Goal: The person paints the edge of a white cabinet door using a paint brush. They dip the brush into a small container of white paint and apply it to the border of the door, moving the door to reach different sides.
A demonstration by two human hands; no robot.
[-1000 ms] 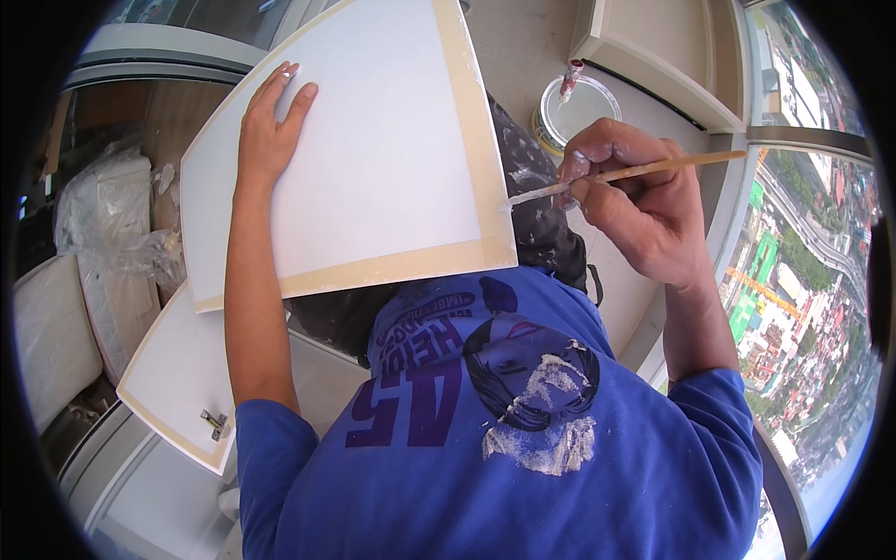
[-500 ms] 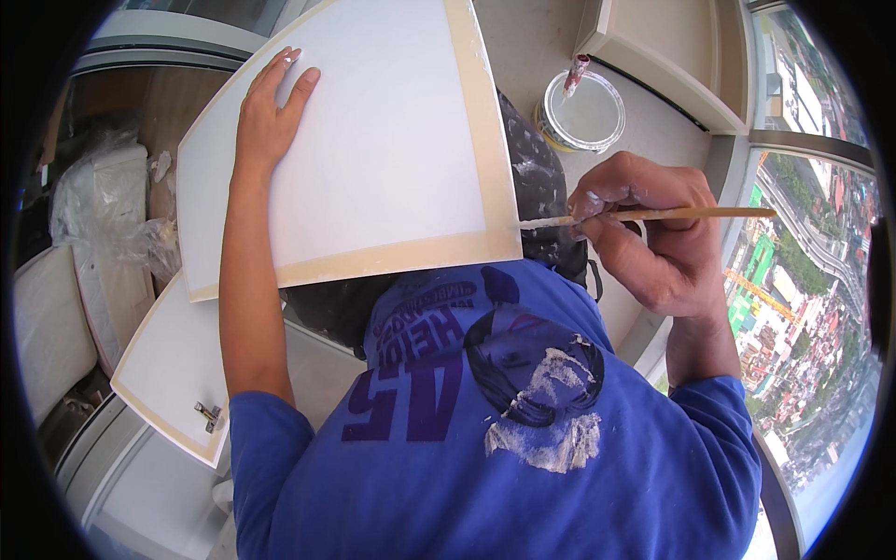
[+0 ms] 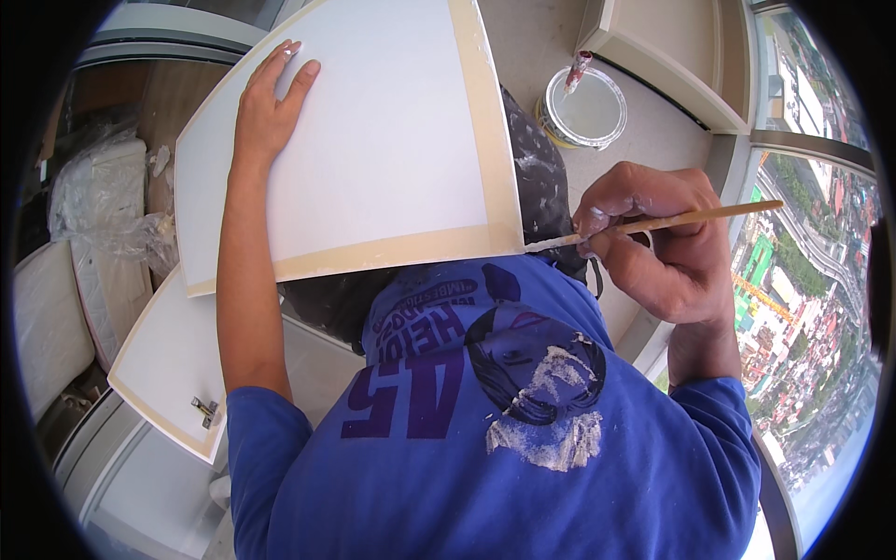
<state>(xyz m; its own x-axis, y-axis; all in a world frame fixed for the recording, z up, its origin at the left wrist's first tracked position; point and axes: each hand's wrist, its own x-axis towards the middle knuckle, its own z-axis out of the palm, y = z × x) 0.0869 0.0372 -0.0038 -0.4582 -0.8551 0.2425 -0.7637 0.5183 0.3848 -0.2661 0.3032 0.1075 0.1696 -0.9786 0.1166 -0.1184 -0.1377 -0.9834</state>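
A large white panel [image 3: 373, 140] bordered with beige masking tape [image 3: 401, 250] rests across my lap. My left hand [image 3: 268, 112] lies open and flat on its upper left part, with white paint on a fingertip. Pinched in my right hand [image 3: 658, 238] is a thin paintbrush [image 3: 714, 214] with a light wooden handle. Its white-coated tip touches the panel's near right corner, or is just beside it. White smears mark the fingers of my right hand.
A round tub [image 3: 585, 110] with a paint-stained tool handle [image 3: 578, 71] at its rim stands on the floor beyond my right hand. A second white panel [image 3: 168, 359] with a metal hinge lies at lower left. Plastic-wrapped boards [image 3: 107, 201] stand left; a window [image 3: 807, 280] lines the right.
The brush tip has moved down along the panel's right edge to its near corner, and the handle tilts up more. My left hand stays nearly in place on the panel.
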